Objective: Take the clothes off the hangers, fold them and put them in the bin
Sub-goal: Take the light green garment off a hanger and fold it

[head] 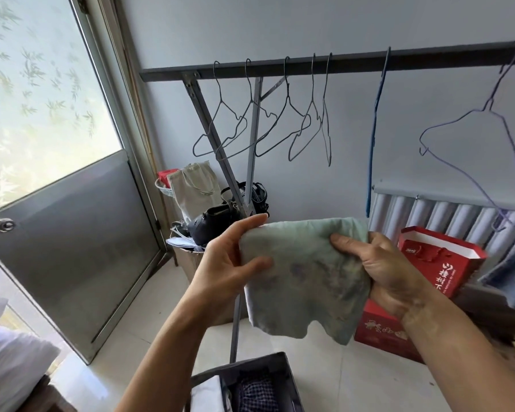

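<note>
I hold a pale green garment point(304, 272) folded in front of me, below the rack. My left hand point(229, 263) pinches its left edge, thumb in front and fingers along the top. My right hand point(384, 272) grips its right edge with the thumb across the front. Bare wire hangers point(268, 114) hang on the dark rail point(309, 65), with a blue hanger point(373, 135) and a purple hanger point(470, 138) further right. The grey bin point(283, 368) sits at the bottom centre, holding a white folded item point(208, 394) and a dark checked cloth point(256, 392).
A glass door point(57, 144) stands at the left. Bags point(208, 200) pile up by the rack's legs point(220, 162). Red gift boxes point(440, 257) and a radiator point(446, 215) are at the right. A blue cloth point(512, 272) hangs at the far right.
</note>
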The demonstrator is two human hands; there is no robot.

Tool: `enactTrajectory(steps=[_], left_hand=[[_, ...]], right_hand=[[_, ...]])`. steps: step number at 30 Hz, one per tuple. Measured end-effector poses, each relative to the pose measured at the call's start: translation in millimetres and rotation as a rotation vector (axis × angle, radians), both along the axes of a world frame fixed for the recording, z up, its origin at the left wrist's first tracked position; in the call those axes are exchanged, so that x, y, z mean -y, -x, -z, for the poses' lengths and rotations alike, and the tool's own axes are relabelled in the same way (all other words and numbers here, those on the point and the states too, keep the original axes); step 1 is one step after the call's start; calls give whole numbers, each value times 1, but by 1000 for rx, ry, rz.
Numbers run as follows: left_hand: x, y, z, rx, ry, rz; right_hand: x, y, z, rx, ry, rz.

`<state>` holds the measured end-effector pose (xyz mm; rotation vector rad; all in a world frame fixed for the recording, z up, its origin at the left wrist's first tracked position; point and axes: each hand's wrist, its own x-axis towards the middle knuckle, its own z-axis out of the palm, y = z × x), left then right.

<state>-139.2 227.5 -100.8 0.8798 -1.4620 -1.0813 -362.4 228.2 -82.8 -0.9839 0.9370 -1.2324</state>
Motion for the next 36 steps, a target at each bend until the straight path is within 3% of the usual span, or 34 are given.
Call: enactTrajectory(steps=[6,10,14,19,23,26,31,36], left_hand=[[1,-8,-11,583,292,-198],[5,-17,-24,752,441,-153],[6,-24,-28,745,427,-134],[8,-33,-24,546,270,-89],[-12,-29,-17,56,-202,-50],[-15,-30,4,-143,-446,-198],[-13,-37,31,-246,-593,-215],[1,-61,47,-295,-704,-267]], right_hand=[[7,4,-1,37,-49,-39],[11,13,-1,33,-85,-55],[6,21,-1,-35,-34,-229],[5,15,-4,-118,5,-163],[9,-1,6,-176,69,-31],[19,-19,20,-182,51,-23],[35,-46,42,-15,-50,-82],[58,-79,66,3,-147,-70]])
